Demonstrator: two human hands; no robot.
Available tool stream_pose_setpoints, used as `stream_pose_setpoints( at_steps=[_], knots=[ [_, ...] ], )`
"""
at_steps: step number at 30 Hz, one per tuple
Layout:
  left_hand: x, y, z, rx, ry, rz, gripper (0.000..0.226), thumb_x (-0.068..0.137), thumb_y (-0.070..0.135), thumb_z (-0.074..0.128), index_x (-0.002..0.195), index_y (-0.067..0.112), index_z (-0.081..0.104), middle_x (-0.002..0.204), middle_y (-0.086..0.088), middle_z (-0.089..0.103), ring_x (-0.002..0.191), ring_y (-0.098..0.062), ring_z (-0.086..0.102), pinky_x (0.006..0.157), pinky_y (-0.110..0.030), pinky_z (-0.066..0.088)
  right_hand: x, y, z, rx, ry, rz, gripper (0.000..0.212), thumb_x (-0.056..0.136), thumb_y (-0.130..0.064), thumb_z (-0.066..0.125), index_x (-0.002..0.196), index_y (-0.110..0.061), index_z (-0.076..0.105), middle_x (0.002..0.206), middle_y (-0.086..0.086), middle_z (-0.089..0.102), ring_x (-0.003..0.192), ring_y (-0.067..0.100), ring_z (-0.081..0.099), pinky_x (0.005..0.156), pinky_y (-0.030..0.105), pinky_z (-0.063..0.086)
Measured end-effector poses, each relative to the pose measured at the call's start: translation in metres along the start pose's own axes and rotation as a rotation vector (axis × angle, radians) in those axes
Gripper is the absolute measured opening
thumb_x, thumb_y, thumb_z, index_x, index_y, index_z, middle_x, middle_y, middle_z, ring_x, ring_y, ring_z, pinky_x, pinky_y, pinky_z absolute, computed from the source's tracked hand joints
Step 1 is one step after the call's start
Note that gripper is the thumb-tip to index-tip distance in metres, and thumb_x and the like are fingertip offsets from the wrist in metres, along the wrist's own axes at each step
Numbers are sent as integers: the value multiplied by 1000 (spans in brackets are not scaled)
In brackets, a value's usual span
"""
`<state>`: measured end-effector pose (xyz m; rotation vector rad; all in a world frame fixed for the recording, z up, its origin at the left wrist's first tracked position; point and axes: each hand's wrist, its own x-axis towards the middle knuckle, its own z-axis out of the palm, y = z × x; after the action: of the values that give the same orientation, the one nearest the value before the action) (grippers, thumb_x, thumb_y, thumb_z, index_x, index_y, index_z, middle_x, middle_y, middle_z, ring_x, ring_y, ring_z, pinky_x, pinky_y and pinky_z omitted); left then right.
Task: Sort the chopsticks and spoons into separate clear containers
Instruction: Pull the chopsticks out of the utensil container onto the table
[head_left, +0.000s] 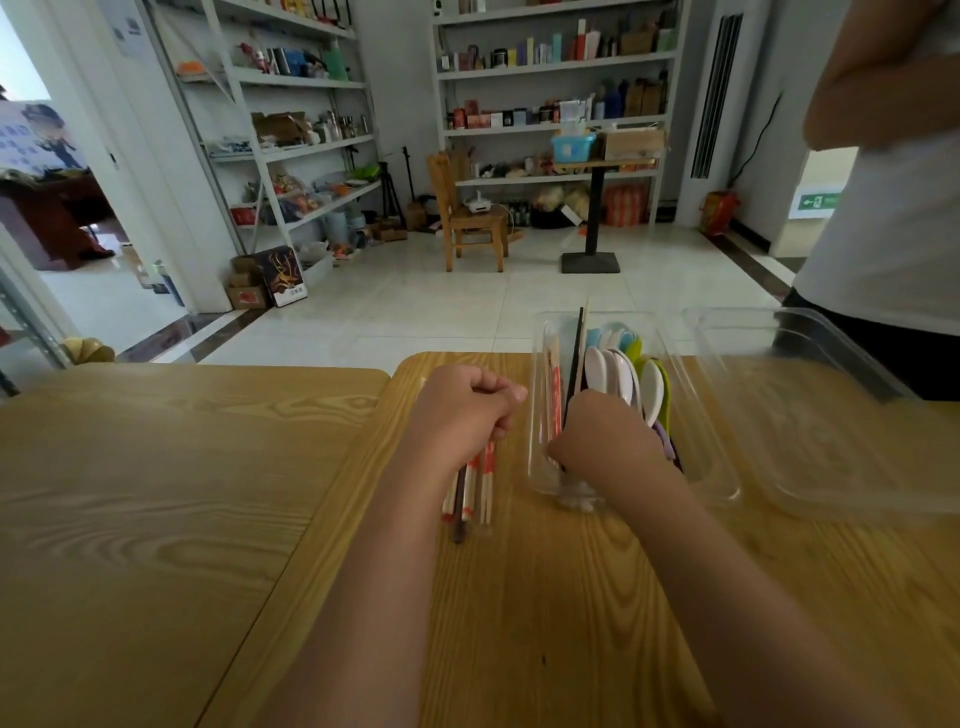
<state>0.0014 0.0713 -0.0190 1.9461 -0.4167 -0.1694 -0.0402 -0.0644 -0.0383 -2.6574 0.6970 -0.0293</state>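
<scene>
Progress partial — bundle of chopsticks gripped in left hand; right hand curled round dark chopstick inside mixed container — spoons there unsorted, right container bare.

At the light wooden table, the left grip is fisted round a bundle of paper-sleeved bamboo chopsticks with a dark one among them. The right grip reaches into a long clear plastic container, closed on the near end of a slim dark chopstick. White, green and blue plastic spoons lie beside it. An empty clear plastic tray sits just to the right.
</scene>
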Motion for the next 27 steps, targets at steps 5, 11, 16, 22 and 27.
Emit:
stream_pose_setpoints(
  at_steps=[5, 11, 16, 22, 27],
  knots=[
    [0, 1, 2, -33, -33, -7, 6, 93, 19, 67, 88, 15, 69, 77, -1, 70, 64, -6, 65, 65, -18, 56, 5, 12, -9, 264, 37, 22, 19, 88, -13, 61, 71, -10, 53, 67, 5, 58, 65, 22, 61, 68, 37, 56],
    [0, 2, 4, -68, -1, -25, 12, 94, 22, 65, 97, 12, 71, 85, -3, 72, 65, -5, 66, 62, -17, 55, -9, 9, -41, 656, -51, -40, 21, 90, -10, 66, 79, 8, 67, 52, 6, 56, 35, 10, 45, 39, 20, 38],
    [0, 4, 2, -140, 15, -38, 15, 95, 23, 64, 96, 12, 73, 86, -2, 74, 64, -5, 65, 64, -20, 56, -22, -1, -45, 672, -227, -150, 27, 92, -15, 64, 71, 1, 66, 46, 2, 56, 35, 9, 42, 38, 19, 35],
    [2, 2, -5, -172, 43, -74, 9, 92, 16, 68, 93, 9, 73, 79, -5, 73, 64, -8, 65, 67, -23, 59, -23, -3, -44, 678, -242, -179, 26, 93, -18, 65, 82, 5, 70, 59, 10, 62, 37, 10, 44, 38, 18, 37],
    [4, -11, -23, -66, 86, -123, 8, 92, 14, 67, 87, 12, 71, 76, -4, 72, 63, -9, 65, 70, -26, 60, -20, 6, -47, 734, -138, -155, 18, 94, -17, 64, 86, -2, 70, 58, 5, 64, 36, 8, 44, 38, 17, 37]
  ],
)
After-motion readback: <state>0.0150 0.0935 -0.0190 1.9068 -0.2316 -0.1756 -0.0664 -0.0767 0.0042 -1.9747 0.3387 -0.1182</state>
